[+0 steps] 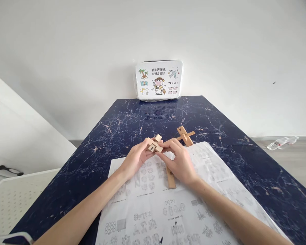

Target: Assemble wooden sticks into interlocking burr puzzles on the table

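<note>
the left hand and right hand, fingers nearly closed, are pinching a wooden burr puzzle, blocks already crossing, near a printed sheet's far edge; separate wooden bars are lying unjoined to it.

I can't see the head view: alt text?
Left hand and right hand hold a pale wooden block assembly near the far edge of a white printed paper sheet. The right hand partly hides a tan wooden bar; a tan wooden cross lies beyond. A white illustrated case stands far back on a dark blue marbled table.
</note>
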Demonstrator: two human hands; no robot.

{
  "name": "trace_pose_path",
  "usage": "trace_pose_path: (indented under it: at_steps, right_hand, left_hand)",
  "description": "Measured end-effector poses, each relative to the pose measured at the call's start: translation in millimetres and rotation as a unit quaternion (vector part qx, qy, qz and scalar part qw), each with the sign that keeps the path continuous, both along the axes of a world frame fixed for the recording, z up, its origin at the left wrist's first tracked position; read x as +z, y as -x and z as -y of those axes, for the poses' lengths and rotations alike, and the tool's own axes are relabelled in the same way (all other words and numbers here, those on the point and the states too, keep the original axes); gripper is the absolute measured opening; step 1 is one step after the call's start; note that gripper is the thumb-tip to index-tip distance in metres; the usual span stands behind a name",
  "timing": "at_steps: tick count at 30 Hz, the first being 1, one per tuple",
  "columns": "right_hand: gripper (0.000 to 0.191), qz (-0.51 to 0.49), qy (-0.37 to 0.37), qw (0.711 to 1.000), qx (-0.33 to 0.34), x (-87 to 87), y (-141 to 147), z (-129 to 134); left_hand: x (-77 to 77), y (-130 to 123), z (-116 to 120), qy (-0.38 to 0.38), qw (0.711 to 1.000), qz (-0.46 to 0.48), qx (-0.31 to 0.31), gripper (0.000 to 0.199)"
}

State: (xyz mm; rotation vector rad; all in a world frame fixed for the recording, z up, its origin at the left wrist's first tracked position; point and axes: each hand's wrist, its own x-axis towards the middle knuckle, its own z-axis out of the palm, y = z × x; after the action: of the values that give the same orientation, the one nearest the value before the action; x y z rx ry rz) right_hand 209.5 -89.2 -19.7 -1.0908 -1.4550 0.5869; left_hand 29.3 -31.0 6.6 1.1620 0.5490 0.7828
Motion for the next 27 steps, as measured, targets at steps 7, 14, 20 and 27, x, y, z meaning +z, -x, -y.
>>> trace_pose_path:
  at_steps: [7, 14, 20, 27]
  right_hand:
    - [0.017, -0.049, 0.016, 0.999, 0.009, 3.1, -1.6, -3.4]
    - [0.034, -0.16, 0.104, 0.981, 0.03, 8.2, -5.4, -4.7]
    - [0.035, -0.176, 0.134, 0.975, 0.021, 12.1, -10.7, -5.3]
    - [0.035, -0.184, 0.154, 0.971, 0.025, 9.5, -15.6, -9.8]
  left_hand:
    - [6.4, 2.6, 3.5, -0.038, 0.997, -0.065, 0.01, 0.045]
    - [5.8, -0.1, 3.7, -0.022, 0.998, -0.059, 0.013, 0.045]
    - [1.8, 0.5, 1.9, -0.012, 0.997, -0.06, 0.044, 0.039]
    - [4.9, 4.2, 0.1, 0.022, 0.989, -0.028, 0.144, 0.026]
